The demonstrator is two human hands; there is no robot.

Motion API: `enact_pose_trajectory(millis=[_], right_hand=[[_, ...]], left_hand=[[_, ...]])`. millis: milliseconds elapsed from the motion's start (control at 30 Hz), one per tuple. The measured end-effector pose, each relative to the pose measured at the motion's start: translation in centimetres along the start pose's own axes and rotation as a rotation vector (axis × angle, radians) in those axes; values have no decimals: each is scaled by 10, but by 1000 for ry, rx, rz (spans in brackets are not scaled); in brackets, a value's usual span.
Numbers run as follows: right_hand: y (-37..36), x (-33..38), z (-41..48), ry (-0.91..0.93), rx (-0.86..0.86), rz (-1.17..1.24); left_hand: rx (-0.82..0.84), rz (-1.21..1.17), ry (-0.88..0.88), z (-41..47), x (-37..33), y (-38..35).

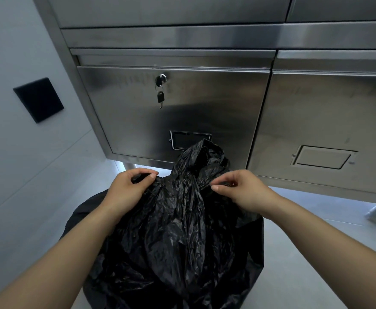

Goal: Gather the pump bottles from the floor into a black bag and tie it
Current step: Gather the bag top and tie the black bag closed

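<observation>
The bag [178,230] is pinched at its mouth by the curled fingers of the left hand [128,188] and the right hand [240,189], its gathered neck held upright midway between them, its bulk below.

Item, as I see it from the head camera: one black bag [178,230], crumpled plastic, its gathered top [202,157] rising between my two hands. My left hand [127,188] grips a fold at the bag's left shoulder; my right hand [238,188] pinches a fold at its right. Behind: steel cabinet [205,108], key [160,97] hanging from its lock. Left: grey wall with a black plate [39,99].
</observation>
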State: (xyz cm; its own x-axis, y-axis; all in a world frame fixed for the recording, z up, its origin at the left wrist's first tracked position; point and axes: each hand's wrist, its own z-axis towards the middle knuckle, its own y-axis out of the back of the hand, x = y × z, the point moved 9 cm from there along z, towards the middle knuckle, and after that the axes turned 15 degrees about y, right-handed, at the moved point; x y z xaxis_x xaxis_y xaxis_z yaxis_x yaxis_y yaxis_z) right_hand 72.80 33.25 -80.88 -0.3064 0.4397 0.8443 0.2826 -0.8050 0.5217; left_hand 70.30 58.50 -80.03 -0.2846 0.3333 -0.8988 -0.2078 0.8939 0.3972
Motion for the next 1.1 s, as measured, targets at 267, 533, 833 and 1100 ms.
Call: enact_pose_trajectory(millis=[267, 533, 833, 1100], right_hand=[[6, 0, 1, -4, 64, -385], [38, 8, 8, 31, -23, -425], [46, 31, 12, 194, -346, 185], [25, 41, 14, 227, -164, 351]], left_hand=[[118, 110, 82, -1, 9, -11], [91, 161, -24, -5, -6, -19], [-63, -37, -126, -8, -30, 1], [28, -149, -36, -7, -20, -4]])
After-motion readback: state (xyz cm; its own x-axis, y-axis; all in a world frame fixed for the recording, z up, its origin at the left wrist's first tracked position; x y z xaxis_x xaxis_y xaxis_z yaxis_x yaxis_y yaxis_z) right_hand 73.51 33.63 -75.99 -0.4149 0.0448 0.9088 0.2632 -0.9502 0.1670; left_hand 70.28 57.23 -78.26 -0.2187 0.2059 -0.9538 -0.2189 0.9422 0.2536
